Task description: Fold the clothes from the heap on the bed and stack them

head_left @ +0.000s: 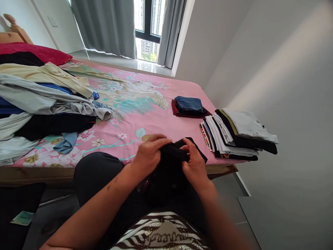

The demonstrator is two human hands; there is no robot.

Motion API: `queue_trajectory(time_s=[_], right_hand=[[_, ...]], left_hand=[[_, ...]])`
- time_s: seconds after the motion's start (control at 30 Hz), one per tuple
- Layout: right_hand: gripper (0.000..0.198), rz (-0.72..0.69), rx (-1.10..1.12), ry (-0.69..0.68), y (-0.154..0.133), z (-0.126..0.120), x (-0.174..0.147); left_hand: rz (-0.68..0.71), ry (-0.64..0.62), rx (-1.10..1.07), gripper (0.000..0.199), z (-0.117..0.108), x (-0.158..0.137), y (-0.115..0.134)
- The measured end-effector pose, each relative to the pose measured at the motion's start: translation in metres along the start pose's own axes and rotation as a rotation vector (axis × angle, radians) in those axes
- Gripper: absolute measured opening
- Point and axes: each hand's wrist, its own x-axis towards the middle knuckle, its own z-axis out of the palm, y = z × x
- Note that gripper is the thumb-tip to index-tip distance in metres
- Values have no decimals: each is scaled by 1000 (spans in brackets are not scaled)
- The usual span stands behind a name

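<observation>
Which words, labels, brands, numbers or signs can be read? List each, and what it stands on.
None reads for certain.
Striped top: glittery lettering, too blurred.
Pale shirt atop the folded stack: small print, unreadable.
White garment in that stack: dark print, too small.
White tag at the left clothes pile: too small.
Pale green card, lower left: blurred.
Held black garment: no text seen.
</observation>
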Motion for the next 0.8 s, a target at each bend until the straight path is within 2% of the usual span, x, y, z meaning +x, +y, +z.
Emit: queue_trajectory(time_s=[0.13, 0.23, 0.33, 0.43, 0.5, 0.57, 0.67, 0.73, 0.8], right_hand=[[69, 120, -55, 85, 27, -24, -6], [61, 202, -65, 98, 38, -42, -12], [43, 267, -121, 93, 35, -59, -10], [33, 333, -184, 34, 27, -73, -5], [35, 383, -87, -20, 21, -80, -1], [37, 403, 101, -41, 14, -86, 2], [33, 322, 308, 65, -4, -97, 6], [30, 228, 350, 219, -23, -105, 8], [35, 138, 361, 343, -44, -110, 9]], left_hand=[[-112, 250, -17, 54, -44, 20, -4], [-200, 303, -16, 50, -69, 18, -9], [-282, 252, 48, 46, -82, 9, -16], [-391, 106, 60, 42, -88, 3, -21], [-419, -3, 49, 38, -90, 2, -21], [-404, -89, 45, 33, -91, 2, -15], [-367, -139, 22, 28, -92, 4, 4], [-344, -109, -9, 24, -93, 3, 23], [-314, -51, -50, 21, -96, 0, 44]])
